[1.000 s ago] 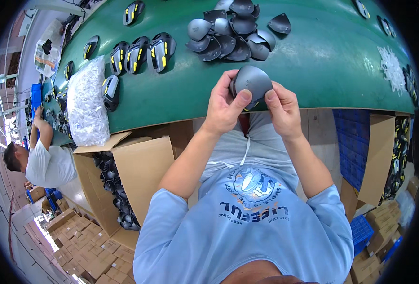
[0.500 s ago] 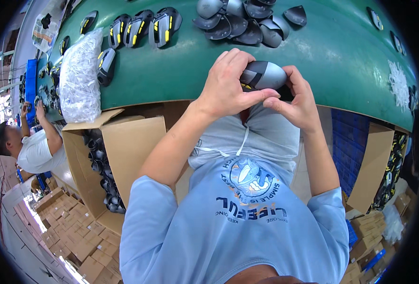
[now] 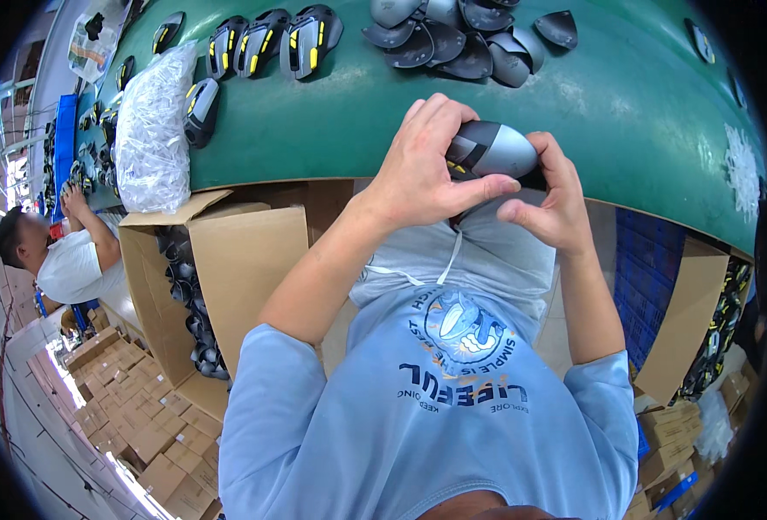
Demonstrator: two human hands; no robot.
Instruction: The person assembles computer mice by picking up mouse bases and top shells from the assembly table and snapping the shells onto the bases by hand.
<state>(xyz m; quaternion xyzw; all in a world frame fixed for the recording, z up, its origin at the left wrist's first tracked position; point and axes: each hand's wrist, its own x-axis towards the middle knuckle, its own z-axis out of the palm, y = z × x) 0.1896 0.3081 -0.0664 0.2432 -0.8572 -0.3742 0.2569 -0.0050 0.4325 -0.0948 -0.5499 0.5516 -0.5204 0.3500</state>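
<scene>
Over the near edge of the green table, I hold a computer mouse [image 3: 503, 152] with a smooth grey shell, a black band and a bit of yellow on its side. My left hand [image 3: 420, 169] is closed around its left end, the thumb lying along the near side. Bent fingers of my right hand [image 3: 559, 198] touch the right end, while that thumb stands off the mouse. What the fingers do underneath is hidden. Beyond my hands lies a pile of loose grey mouse shells [image 3: 461, 50]. Several black-and-grey mice with yellow strips [image 3: 309, 43] stand in a row at the far left.
A bag of small clear plastic pieces [image 3: 153, 130] lies at the table's left, and more clear pieces [image 3: 741, 173] at its right. Below stand an open carton [image 3: 249, 277] of dark shells, blue crates [image 3: 647, 273] and another carton [image 3: 685, 316]. A co-worker [image 3: 76, 264] sits at left.
My right thumb has drawn away from my left thumb. The view has shifted slightly, and the mouse stays between my hands. The co-worker's hands have come lower.
</scene>
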